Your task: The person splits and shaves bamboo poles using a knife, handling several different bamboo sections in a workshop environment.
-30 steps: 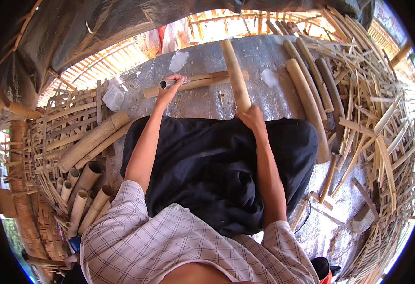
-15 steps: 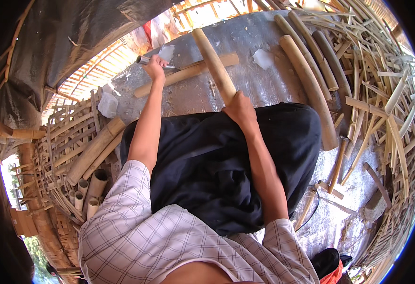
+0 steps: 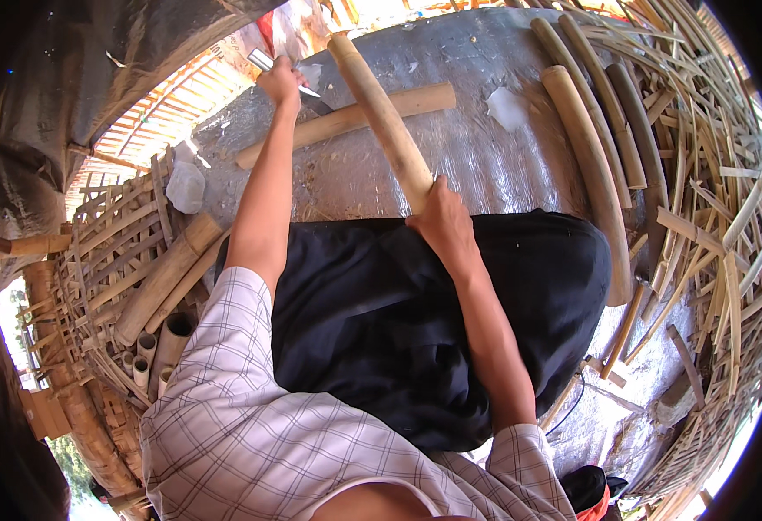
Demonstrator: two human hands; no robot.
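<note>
My left hand is closed round a knife; its pale handle end sticks out above the fist, and a blade points right, toward a bamboo pole. My right hand grips the near end of that thick bamboo pole, which slants away to the far left. Beneath the raised pole, a second bamboo length lies crosswise on the grey sheet. Whether the held pole touches it I cannot tell. Black cloth covers my lap.
Several bamboo poles lie at the right, beside a heap of split bamboo strips. A woven bamboo basket and cut bamboo tubes stand at the left. A whitish lump sits near the basket.
My left hand has lifted slightly and turned, so the knife's handle tips more upward. The far end of the held pole has shifted a little left. The whole view has also shifted slightly.
</note>
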